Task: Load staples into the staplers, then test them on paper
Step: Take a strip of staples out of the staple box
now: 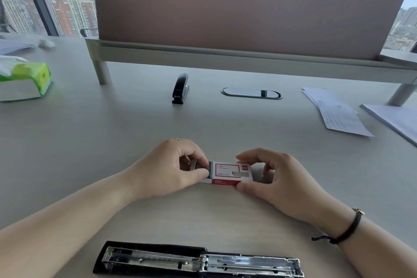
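Note:
A small red and white staple box [230, 172] lies on the desk in the middle. My right hand [277, 178] grips its sleeve from the right end. My left hand [173, 169] pinches the inner tray, which sticks out a little at the left end. A black stapler [198, 260] lies folded fully open near the front edge, its metal staple channel facing up. A second black stapler [180, 88] stands closed farther back. Sheets of paper [338, 113] lie at the right.
A green tissue pack [27, 81] sits at the far left. An oval cable grommet [251, 93] is set in the desk behind the box. A pink partition screen [237, 9] on a raised rail crosses the back. More paper [397, 119] lies at the right edge.

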Action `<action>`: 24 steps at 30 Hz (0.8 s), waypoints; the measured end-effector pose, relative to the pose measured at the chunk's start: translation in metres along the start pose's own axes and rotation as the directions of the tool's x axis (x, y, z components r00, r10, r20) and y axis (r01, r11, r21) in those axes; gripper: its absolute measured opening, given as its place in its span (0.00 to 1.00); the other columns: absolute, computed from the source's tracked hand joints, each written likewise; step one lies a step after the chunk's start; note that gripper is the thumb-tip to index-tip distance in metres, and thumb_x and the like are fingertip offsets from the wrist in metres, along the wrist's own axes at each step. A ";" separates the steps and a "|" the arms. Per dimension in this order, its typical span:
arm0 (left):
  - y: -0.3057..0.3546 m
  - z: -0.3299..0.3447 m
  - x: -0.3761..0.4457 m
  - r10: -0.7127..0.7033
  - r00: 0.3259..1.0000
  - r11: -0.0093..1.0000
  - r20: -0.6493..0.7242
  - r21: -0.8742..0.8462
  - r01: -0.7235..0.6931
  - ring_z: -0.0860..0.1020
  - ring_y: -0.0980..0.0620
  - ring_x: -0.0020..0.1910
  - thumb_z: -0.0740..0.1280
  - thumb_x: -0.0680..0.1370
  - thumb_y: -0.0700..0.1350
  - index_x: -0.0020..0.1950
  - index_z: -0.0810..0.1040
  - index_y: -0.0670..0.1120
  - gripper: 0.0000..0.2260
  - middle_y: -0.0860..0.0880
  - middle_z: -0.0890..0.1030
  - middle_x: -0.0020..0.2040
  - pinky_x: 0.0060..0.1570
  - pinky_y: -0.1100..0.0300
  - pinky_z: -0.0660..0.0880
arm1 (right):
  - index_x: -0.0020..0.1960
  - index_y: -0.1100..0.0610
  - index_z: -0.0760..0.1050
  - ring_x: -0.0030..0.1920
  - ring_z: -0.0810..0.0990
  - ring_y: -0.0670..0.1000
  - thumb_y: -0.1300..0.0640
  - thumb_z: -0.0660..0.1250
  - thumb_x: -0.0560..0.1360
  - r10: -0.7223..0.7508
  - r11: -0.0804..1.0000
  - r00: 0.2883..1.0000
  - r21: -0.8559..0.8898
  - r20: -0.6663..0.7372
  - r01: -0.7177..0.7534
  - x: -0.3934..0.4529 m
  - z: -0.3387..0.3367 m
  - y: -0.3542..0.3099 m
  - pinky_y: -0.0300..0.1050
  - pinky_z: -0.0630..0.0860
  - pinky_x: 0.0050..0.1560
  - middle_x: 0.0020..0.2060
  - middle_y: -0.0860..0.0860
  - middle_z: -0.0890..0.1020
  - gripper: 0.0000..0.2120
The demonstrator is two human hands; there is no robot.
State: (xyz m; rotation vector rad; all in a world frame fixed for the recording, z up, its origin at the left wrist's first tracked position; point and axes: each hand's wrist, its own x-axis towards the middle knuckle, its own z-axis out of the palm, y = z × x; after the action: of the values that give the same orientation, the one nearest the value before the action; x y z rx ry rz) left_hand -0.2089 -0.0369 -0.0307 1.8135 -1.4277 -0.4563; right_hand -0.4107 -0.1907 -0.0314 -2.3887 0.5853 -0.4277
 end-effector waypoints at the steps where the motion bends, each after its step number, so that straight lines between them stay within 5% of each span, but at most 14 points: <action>1: 0.001 -0.001 0.001 -0.004 1.000 1.000 0.005 0.004 0.004 0.80 0.49 0.39 0.74 0.69 0.49 0.43 0.84 0.52 0.04 0.51 0.84 0.45 0.46 0.50 0.80 | 0.55 0.38 0.78 0.38 0.82 0.47 0.45 0.76 0.65 0.001 1.000 1.000 0.004 0.000 -0.001 0.000 0.000 0.000 0.45 0.80 0.47 0.49 0.27 0.81 0.20; 10: 0.007 -0.004 0.009 -0.042 0.999 0.992 -0.001 0.115 0.042 0.81 0.53 0.37 0.75 0.72 0.46 0.40 0.85 0.51 0.01 0.53 0.85 0.42 0.42 0.53 0.80 | 0.56 0.37 0.78 0.43 0.85 0.43 0.46 0.76 0.65 0.013 0.999 1.000 0.032 -0.008 -0.013 0.001 0.001 0.002 0.46 0.81 0.52 0.48 0.32 0.84 0.21; 18: 0.004 -0.006 0.005 0.120 0.992 0.965 -0.040 0.239 -0.107 0.79 0.55 0.39 0.75 0.70 0.44 0.38 0.83 0.51 0.03 0.55 0.83 0.41 0.34 0.75 0.68 | 0.56 0.40 0.79 0.43 0.85 0.39 0.48 0.77 0.66 0.020 0.999 1.000 0.034 -0.012 -0.019 0.001 0.000 0.001 0.40 0.81 0.51 0.48 0.35 0.85 0.20; 24: 0.007 -0.004 0.007 0.019 0.999 0.985 -0.033 0.173 -0.013 0.77 0.61 0.33 0.76 0.71 0.43 0.39 0.85 0.50 0.02 0.55 0.84 0.44 0.33 0.75 0.68 | 0.56 0.40 0.79 0.43 0.85 0.39 0.48 0.77 0.66 0.023 0.999 1.000 0.024 -0.014 -0.022 0.000 0.000 0.000 0.39 0.81 0.50 0.48 0.35 0.85 0.20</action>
State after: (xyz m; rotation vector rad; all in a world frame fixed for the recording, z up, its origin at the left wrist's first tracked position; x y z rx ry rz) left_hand -0.2084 -0.0422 -0.0220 1.9359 -1.4958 -0.2987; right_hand -0.4104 -0.1907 -0.0311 -2.3561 0.6094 -0.4394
